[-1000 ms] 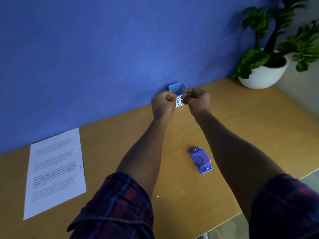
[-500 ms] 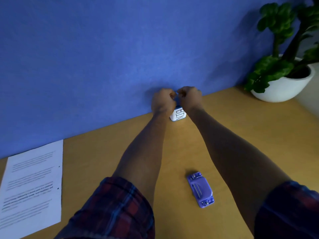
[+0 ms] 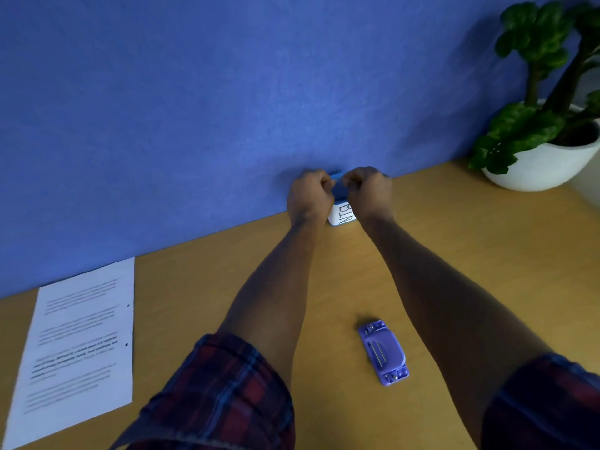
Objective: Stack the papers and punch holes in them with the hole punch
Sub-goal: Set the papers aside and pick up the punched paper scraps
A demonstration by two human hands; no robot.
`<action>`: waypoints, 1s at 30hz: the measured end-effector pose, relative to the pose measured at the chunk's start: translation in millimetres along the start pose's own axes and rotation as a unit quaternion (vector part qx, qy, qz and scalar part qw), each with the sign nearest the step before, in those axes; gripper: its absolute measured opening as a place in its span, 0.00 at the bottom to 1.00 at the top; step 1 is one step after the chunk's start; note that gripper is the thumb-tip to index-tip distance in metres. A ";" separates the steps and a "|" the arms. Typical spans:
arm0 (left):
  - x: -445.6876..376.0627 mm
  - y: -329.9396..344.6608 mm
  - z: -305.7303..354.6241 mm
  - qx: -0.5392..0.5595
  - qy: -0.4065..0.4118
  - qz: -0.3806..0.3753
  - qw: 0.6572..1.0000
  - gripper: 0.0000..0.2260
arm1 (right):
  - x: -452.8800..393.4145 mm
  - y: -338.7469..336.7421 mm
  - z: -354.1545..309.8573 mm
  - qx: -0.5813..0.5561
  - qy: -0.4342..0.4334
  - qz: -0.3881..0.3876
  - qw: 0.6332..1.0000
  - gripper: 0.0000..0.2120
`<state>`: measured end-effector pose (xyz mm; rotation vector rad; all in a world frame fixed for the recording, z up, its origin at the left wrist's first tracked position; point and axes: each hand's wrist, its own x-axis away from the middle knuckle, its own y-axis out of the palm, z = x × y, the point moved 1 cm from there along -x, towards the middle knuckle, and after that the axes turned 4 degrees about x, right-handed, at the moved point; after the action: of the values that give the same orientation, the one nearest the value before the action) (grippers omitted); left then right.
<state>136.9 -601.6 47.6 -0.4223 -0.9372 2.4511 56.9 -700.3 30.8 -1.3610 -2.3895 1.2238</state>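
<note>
A white printed sheet of paper (image 3: 78,345) lies flat at the left of the wooden desk, with two punched holes along its right edge. The purple hole punch (image 3: 383,351) lies on the desk between my forearms, untouched. Far back by the blue wall stands a small blue box with a white label reading BIN (image 3: 342,215). My left hand (image 3: 310,198) and my right hand (image 3: 368,191) are both curled over the box's top, fingers pinched at its rim. What lies between the fingertips is hidden.
A white pot with a green plant (image 3: 545,157) stands at the back right corner of the desk (image 3: 454,254). The blue wall (image 3: 227,92) runs along the desk's far edge. The desk's front edge lies near my sleeves.
My hands, which held the blue box lifted, have come down with it; the box now rests on the desk by the wall. The camera has tilted.
</note>
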 end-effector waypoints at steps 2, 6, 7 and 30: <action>11.1 -7.2 -3.4 -0.001 0.001 0.002 1.000 0.06 | 15.4 1.4 -3.7 -0.004 0.001 0.012 1.000 0.04; 43.7 -25.1 -19.2 0.006 0.010 0.004 1.000 0.05 | 61.7 4.8 -14.6 -0.050 -0.011 0.051 0.997 0.08; 53.7 -29.5 -25.5 0.004 0.018 -0.002 1.000 0.04 | 75.6 6.0 -18.0 -0.064 -0.019 0.049 0.997 0.06; 285.0 -114.2 -178.0 -0.058 -0.096 -0.136 0.984 0.12 | 356.6 18.8 -22.5 0.018 0.033 -0.255 0.966 0.08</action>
<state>13.4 -278.9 -33.8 -0.0883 -1.1395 2.2231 -128.4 -408.3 -60.9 -0.6869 -2.4343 1.0462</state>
